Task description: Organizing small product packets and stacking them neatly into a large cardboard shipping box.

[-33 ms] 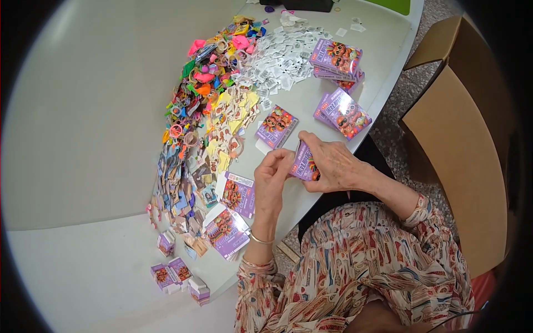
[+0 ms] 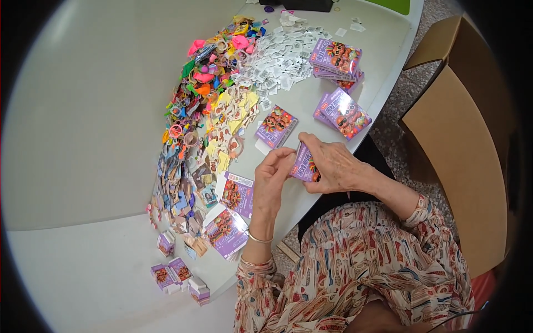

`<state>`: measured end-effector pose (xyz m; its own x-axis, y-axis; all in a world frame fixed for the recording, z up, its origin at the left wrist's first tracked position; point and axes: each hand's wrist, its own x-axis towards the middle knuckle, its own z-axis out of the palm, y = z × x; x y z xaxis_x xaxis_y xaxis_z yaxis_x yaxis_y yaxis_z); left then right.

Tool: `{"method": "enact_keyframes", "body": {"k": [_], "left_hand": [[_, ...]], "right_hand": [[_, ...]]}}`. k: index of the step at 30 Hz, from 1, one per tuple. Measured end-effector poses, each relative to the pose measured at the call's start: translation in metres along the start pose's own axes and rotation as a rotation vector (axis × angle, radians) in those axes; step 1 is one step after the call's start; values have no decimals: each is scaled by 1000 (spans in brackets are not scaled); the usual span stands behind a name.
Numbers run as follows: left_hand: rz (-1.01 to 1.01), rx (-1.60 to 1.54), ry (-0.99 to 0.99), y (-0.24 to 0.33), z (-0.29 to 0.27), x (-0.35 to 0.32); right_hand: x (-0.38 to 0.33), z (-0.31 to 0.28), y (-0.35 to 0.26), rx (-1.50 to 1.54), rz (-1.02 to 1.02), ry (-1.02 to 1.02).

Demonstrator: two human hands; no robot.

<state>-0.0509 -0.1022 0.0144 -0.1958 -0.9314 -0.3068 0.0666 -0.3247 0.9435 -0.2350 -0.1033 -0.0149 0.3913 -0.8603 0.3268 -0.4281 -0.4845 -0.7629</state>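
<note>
Close below lone purple box [image 2: 276,126]: held box [image 2: 302,165], clamped in right hand [image 2: 340,167], thumb opposite fingers. Left hand [image 2: 271,173] curled at held box's left end; cannot tell whether fingertips pinch it. Right of lone purple box, 2 box stacks [image 2: 336,58]; left, yellow cards [image 2: 236,105].

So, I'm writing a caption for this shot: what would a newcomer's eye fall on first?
Probably the heap of bright trinkets left of the picture's centre, with a spread of white slips beside it on the table. Next, near the middle, the right hand grips a purple box, the left hand's fingertips at its end. At far right stands a big open cardboard box.
</note>
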Motion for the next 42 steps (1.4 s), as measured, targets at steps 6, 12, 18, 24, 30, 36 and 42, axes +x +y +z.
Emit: {"method": "enact_keyframes", "body": {"k": [6, 12, 18, 24, 30, 36, 42], "left_hand": [[247, 451, 68, -13, 9, -2], [490, 986, 213, -9, 27, -10], [355, 624, 145, -11, 10, -4], [466, 1028, 82, -5, 24, -16], [787, 1156, 169, -18, 30, -27], [97, 99, 84, -3, 18, -27], [35, 93, 62, -11, 10, -22]], "right_hand": [[-5, 3, 4, -27, -7, -49], [-7, 6, 7, -7, -46, -4], [-9, 1, 2, 44, -21, -54], [-12, 4, 6, 24, -16, -55], [-9, 4, 7, 54, -55, -37], [-12, 0, 6, 48, -7, -59], [-13, 1, 9, 21, -1, -57]]}}
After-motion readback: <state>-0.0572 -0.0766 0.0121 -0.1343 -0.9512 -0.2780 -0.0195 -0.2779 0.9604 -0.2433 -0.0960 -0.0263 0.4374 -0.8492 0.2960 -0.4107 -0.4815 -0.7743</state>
